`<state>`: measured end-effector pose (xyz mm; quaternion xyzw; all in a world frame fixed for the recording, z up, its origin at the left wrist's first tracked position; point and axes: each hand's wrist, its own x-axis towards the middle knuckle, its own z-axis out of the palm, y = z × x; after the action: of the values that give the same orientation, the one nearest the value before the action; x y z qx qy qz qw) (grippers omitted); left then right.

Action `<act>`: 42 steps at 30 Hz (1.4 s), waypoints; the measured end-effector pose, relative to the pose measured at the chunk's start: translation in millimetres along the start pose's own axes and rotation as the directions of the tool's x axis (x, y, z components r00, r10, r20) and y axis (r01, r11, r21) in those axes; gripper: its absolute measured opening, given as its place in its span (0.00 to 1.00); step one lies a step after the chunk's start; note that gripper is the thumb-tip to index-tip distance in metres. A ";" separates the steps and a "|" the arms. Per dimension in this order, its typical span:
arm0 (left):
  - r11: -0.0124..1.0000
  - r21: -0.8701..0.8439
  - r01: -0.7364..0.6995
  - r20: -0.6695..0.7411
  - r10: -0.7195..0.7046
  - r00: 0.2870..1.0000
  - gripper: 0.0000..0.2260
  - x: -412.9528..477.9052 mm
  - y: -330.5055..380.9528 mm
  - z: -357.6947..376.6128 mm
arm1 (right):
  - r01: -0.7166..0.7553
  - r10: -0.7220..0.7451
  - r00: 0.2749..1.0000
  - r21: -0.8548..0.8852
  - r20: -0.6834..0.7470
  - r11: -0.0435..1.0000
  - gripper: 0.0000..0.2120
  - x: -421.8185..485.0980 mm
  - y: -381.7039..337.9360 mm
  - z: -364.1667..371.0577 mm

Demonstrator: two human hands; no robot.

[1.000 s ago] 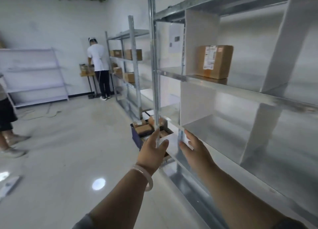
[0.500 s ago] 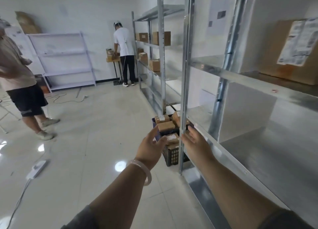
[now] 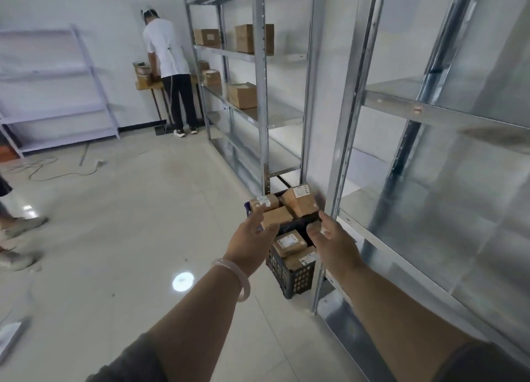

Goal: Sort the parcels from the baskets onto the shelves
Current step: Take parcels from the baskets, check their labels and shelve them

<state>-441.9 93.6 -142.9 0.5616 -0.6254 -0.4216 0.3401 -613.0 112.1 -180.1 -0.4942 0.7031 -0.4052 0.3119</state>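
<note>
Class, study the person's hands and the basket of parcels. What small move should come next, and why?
Probably reach down and grip the labelled parcel in the basket: the left hand and right hand hover open and empty on either side of it.

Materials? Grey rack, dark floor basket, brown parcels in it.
Tall grey shelf rack: looks like galvanised steel, with a dull sheen and punched uprights.
Dark lattice basket: probably moulded plastic, with matte grid walls.
Brown box parcels: cardboard by the look, matte, with white printed labels.
</note>
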 end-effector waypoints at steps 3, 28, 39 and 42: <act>1.000 -0.019 -0.012 0.054 0.013 0.998 0.23 69.1 -5.5 -10.3 | -0.019 0.020 0.999 0.019 -0.025 1.000 0.24 44.9 -16.0 18.5; 0.986 0.086 0.145 0.429 -0.168 0.887 0.12 526.9 -100.5 60.0 | -0.403 0.409 0.912 0.105 -0.044 0.909 0.28 440.5 66.1 119.2; 0.965 0.252 -0.078 0.701 -0.127 0.702 0.22 716.9 -146.1 103.5 | -0.643 0.747 0.600 0.382 -0.286 0.664 0.27 517.6 131.1 163.7; 0.940 0.325 -0.104 0.779 -0.204 0.592 0.24 737.0 -174.4 126.4 | -0.685 0.815 0.516 0.444 -0.265 0.578 0.25 519.3 142.7 197.8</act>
<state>-584.6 -619.6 -389.1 0.3778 -0.7572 -0.5249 -0.0919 -674.7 -405.6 -419.7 0.0190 0.8322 -0.4247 0.3559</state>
